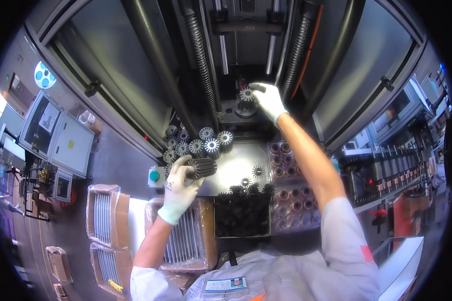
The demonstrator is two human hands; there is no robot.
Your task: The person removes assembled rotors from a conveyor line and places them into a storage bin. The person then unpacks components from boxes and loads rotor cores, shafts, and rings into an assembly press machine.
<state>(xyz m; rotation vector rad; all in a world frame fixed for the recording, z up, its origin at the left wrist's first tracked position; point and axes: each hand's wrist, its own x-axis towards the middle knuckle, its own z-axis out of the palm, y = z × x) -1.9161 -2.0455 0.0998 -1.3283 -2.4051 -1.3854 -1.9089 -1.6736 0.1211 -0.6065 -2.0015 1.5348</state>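
Note:
White work gloves cover both hands. My left hand (180, 184) is closed round a slotted metal rotor core (205, 168), which lies on its side above the metal table. Farther off, my right hand (269, 102) reaches into the press, its fingers bent at the edge of a toothed core (246, 94). That core sits upright above a round fixture (245, 109); the fingertips' far side is hidden. Several upright slotted cores (212, 145) stand grouped just beyond my left hand. Two dark star-shaped end pieces (258, 171) lie loose on the table (231, 163).
A black bin (242, 220) of dark star-shaped pieces is at the near edge. Trays of copper-coloured ring parts (294, 203) stand right of it. Boxes of metal shafts (183, 241) are at the left. A green button (154, 175) and dark press columns (155, 55) flank the workspace.

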